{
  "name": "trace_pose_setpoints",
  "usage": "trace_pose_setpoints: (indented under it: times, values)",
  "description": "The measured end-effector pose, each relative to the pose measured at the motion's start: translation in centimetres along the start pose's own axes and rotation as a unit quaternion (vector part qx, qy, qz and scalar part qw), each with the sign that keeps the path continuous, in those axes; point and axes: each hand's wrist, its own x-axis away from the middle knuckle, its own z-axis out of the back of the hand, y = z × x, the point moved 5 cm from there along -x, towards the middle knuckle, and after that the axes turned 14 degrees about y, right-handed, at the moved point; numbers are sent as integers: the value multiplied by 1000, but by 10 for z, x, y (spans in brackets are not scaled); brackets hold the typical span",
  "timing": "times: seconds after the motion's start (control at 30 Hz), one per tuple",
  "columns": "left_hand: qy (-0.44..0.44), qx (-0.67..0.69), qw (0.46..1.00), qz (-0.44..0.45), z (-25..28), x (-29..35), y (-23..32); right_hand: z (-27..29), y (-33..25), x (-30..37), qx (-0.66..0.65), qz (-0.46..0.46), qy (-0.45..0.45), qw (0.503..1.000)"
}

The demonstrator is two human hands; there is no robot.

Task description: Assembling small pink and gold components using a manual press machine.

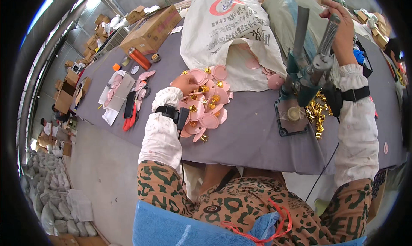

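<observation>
When lifting off grey tablecloth [253, 130], pinch round pink plastic-looking discs [209, 120] by rims: likely light, stiff, slick. Cannot tell grip of curled left hand [184, 84] among them, or right hand [342, 26] beside green metal lever press [304, 90].

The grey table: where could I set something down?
Bare cloth shows between the pink-disc pile and the green press, and between the orange bottle and left hand. It's crowded under that hand and beside the press, where gold pieces lie.

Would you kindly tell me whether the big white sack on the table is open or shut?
Open: the white sack has its mouth gaping, with pink discs showing in the opening.
</observation>
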Motion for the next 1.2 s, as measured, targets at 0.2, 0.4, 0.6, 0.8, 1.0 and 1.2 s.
trace_pose_setpoints:
  times: [0.2,0.4,0.6,0.8,1.0,1.2]
  values:
    - [118,-31,991,-46,-17,-24,64,1,-15,8,20,13,0,1000]
    - [113,-196,974,-33,-87,-75,49,0,-22,15,68,34,34,997]
    - [48,-48,997,-47,-69,-62,0,-12,-29,18,8,11,22,1000]
    - [180,160,958,-153,-10,17,26,3,-1,8,25,-55,-5,998]
    - [355,47,911,-204,-9,94,8,-11,-33,9,75,-16,-11,997]
    - [343,69,922,-165,-2,149,21,33,-65,27,237,335,13,912]
